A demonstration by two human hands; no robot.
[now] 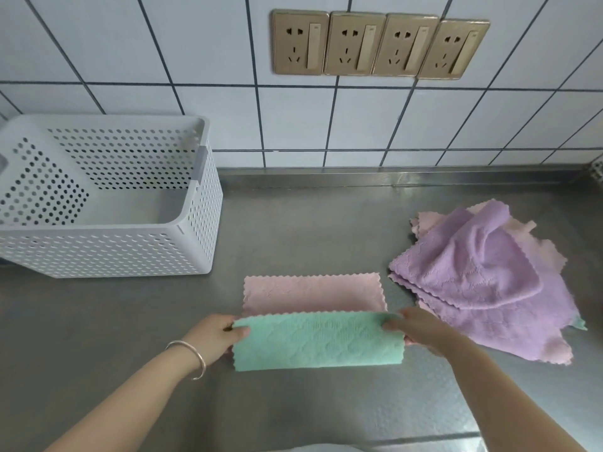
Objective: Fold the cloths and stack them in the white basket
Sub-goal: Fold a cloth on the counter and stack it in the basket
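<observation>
I am at the start of the job. The white basket (107, 197) stands on the counter (293, 230) to my left, against the tiled wall, and as far as I can see its floor is bare, so I judge that nothing has been stacked yet.

My left hand (217, 334) pinches the left end of a green and pink cloth (318, 337), and my right hand (421, 327) pinches the right end. Both hands are closed on it, thumbs on top. The green side is rolled over toward the far edge while the pink side lies flat on the counter beyond it, so the first fold is only half made. This cloth sits just in front of me, well apart from the basket.

To my right lies a loose pile of cloths (483, 278), none folded. In it I count at least two purple layers and a pale pink one beneath, with a green corner showing at the near right edge; the exact number is hidden by the overlap.

So: one basket, one cloth in hand, one pile of perhaps three or four. All the stacking is left, and nearly all the folding.
</observation>
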